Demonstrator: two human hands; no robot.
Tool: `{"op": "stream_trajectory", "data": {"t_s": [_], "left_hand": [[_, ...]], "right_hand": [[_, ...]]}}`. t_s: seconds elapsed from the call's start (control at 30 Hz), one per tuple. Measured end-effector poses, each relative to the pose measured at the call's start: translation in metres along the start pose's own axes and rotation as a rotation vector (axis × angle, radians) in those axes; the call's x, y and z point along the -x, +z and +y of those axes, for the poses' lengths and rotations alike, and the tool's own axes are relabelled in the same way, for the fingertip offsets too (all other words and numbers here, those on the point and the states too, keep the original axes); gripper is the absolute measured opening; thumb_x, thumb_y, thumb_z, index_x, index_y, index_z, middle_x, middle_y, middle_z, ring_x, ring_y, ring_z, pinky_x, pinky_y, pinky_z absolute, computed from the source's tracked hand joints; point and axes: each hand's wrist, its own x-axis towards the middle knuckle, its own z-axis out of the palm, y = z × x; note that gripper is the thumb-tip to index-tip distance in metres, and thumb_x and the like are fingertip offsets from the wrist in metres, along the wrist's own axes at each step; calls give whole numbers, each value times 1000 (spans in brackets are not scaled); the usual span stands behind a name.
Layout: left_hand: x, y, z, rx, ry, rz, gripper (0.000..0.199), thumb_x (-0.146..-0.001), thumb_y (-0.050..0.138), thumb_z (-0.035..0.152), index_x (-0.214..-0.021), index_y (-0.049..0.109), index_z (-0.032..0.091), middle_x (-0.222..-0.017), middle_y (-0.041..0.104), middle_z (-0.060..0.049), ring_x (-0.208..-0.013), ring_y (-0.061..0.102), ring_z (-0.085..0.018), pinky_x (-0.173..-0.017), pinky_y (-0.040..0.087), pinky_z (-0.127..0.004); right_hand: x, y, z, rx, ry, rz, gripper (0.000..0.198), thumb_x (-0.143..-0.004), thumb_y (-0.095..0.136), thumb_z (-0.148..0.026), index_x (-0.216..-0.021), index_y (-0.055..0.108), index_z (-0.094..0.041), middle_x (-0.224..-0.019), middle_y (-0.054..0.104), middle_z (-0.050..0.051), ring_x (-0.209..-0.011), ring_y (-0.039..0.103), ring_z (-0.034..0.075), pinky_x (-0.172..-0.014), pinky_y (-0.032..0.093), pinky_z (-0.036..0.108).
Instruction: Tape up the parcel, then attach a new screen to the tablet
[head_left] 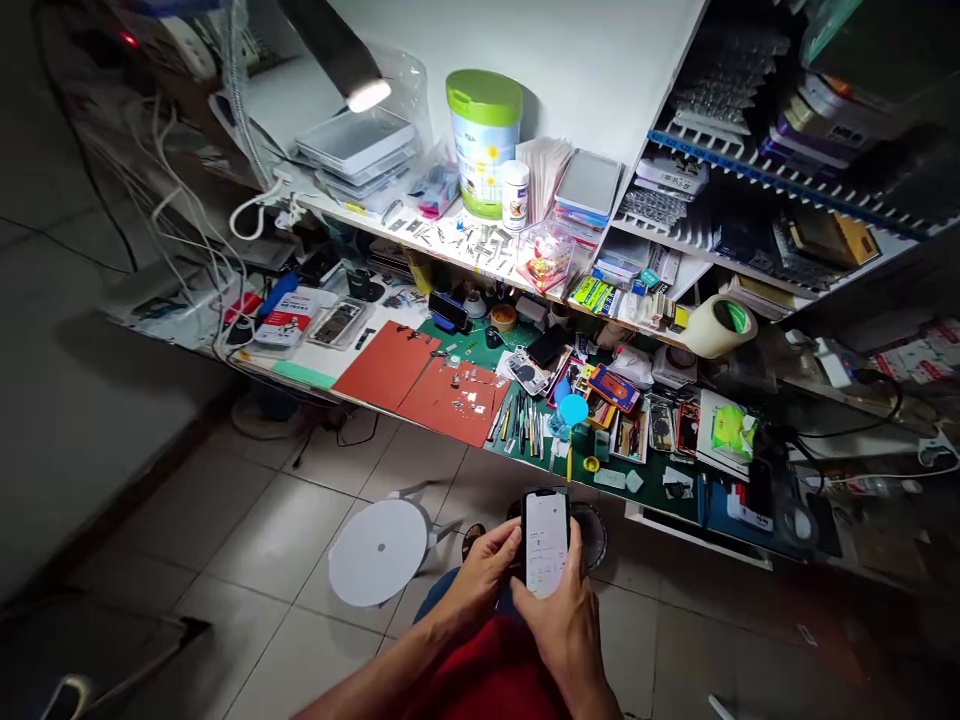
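The phone (546,540) is held upright-ish in front of the table (356,408), nearer the person than the red-brown mat (427,400) and to its right. The left hand (487,562) is partly curled, thumb and fingers against the phone's left edge; the right hand (562,612) wraps the lower right side, fingers along that edge and thumb at the bottom left corner. It should be light, stiff and rather slippery, with glass that could crack if dropped, so the side edges look the best hold. The lit screen shows small lines and icons too fine to read.

Just right of the mat lie slim hand tools (523,420); on its near side, on the floor, stands a white stool (379,550). Beyond the mat, on a shelf, a green-lidded tub (484,150) carries printed yellow flowers, and a white bottle (515,195) is labelled; neither's lettering is legible. Left of the mat, a red-and-white box (287,322) bears blurred writing.
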Motion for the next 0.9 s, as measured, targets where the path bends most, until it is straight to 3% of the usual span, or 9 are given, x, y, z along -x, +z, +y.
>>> {"op": "stream_trajectory", "data": {"t_s": [0.27,0.43,0.57,0.7,0.8,0.9], "left_hand": [[-60,21,-10,-201,-95,-25,74,-89,74,68,-146,68,21,-122,82,-13,-109,77,-33,-100,60,-47],[-98,10,-20,-378,-160,-45,97,-80,76,79,-157,56,23,-139,75,-15,-120,74,-35,-106,57,-48],[-95,-30,-15,-562,-232,-13,99,-83,66,84,-160,53,23,-140,75,-17,-124,73,-34,-106,57,-45],[-79,-93,3,-777,-294,117,103,-75,61,90,-152,60,22,-133,79,-13,-132,70,-36,-115,51,-45],[-67,-144,17,-941,-323,264,85,-67,62,86,-129,74,30,-128,82,-7,-141,63,-40,-124,41,-49],[-49,-186,24,-1056,-379,446,61,-65,65,76,-108,78,34,-126,83,-4,-143,60,-45,-125,39,-52]], "right_hand": [[-53,-5,35,-105,94,0,98,-79,72,-37,-165,28,-19,-127,75,15,-108,76,36,-83,60,42],[-110,-14,67,-115,228,7,97,-77,73,-39,-164,33,-23,-131,74,10,-106,76,32,-82,58,38],[-176,-22,99,-88,397,21,98,-80,80,-39,-165,33,-24,-133,72,11,-112,72,32,-90,57,41],[-235,-25,126,-45,537,76,70,-96,73,-45,-156,46,-21,-139,66,13,-113,69,28,-100,57,49],[-275,-26,137,24,591,120,58,-99,71,-48,-147,55,-20,-144,61,13,-123,65,30,-105,54,52],[-305,-29,143,102,591,120,54,-99,71,-48,-143,58,-19,-145,61,13,-126,63,30,-107,53,53]]}}
